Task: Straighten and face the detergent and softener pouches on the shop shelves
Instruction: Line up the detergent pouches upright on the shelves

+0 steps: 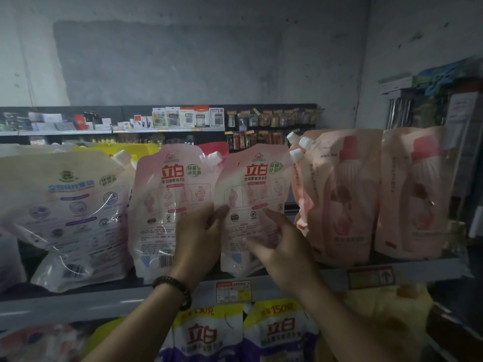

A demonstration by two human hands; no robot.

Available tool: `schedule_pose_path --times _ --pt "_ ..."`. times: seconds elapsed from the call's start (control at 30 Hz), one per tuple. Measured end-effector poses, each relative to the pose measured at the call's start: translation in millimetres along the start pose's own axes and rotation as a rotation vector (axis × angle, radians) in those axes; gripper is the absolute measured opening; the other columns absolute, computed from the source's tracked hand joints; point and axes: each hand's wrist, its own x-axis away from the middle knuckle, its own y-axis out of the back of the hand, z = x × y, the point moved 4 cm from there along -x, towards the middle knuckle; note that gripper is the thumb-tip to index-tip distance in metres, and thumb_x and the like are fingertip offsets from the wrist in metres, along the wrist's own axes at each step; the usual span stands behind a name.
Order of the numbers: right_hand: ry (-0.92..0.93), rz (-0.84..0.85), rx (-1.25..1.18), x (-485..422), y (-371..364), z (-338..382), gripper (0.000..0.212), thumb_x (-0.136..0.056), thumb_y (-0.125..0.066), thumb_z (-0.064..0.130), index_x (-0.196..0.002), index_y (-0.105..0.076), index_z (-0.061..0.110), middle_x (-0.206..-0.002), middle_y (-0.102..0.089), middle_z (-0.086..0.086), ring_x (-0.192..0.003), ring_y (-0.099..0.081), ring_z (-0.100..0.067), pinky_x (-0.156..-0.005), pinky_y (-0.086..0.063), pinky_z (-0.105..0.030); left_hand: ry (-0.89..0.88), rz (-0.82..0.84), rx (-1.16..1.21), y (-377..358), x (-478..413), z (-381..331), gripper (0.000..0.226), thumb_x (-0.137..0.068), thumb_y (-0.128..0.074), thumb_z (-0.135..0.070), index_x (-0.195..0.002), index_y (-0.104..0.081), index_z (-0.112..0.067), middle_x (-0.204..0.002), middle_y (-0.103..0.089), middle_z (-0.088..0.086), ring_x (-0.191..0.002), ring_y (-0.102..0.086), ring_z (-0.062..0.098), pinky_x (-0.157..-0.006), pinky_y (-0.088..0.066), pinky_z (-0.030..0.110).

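Clearly, left grip (pixel 200 233) pinches edge of pink pouch (pixel 257 184).

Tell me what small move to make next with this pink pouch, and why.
Probably ease the held pink pouch slightly right and upright: the left hand pinches its left edge, which overlaps the neighbouring pink pouch, and it leans.

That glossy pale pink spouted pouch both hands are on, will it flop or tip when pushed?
Probably floppy: the glossy pale pink spouted pouch leans and its film wrinkles. Likely heavy for its size, bulging at the base. Its shiny film may slip between the left hand and right hand.
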Motion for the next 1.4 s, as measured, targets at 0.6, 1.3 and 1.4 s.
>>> schedule_pose_path --times 0.6,1.3,1.4 --pt "0.191 0.083 -0.159 9 2 62 0.084 -0.078 -0.082 0.06 -0.153 -0.048 0.046 -0.149 -0.056 0.027 -0.133 -0.053 0.011 -0.109 -0.05 -0.025 -0.316 -0.118 0.068 -8 30 -47 0.023 -0.096 -0.072 0.003 -0.097 -0.078 -0.019 -0.09 -0.077 -0.024 -0.082 -0.074 -0.005 -0.066 -0.063 0.027" --pt "0.13 -0.299 0.168 -9 32 63 0.017 -0.104 -0.064 0.027 -0.11 -0.077 0.018 -0.102 -0.08 0.006 -0.09 -0.076 -0.008 -0.079 -0.065 -0.034 -0.294 0.32 0.178 -31 49 -53 0.04 -0.092 -0.066 -0.007 -0.127 -0.075 -0.024 -0.113 -0.069 -0.008 -0.086 -0.071 0.016 -0.069 -0.06 0.027" --pt "0.105 -0.293 0.2 -10 34 59 0.022 -0.108 -0.059 0.026 -0.108 -0.076 0.013 -0.097 -0.079 0.004 -0.084 -0.075 -0.01 -0.076 -0.065 -0.039 0.143 0.28 0.416 -28 27 -38 0.038 -0.099 -0.048 0.003 -0.107 -0.08 -0.017 -0.099 -0.078 0.012 -0.079 -0.074 0.024 -0.064 -0.061 0.032"
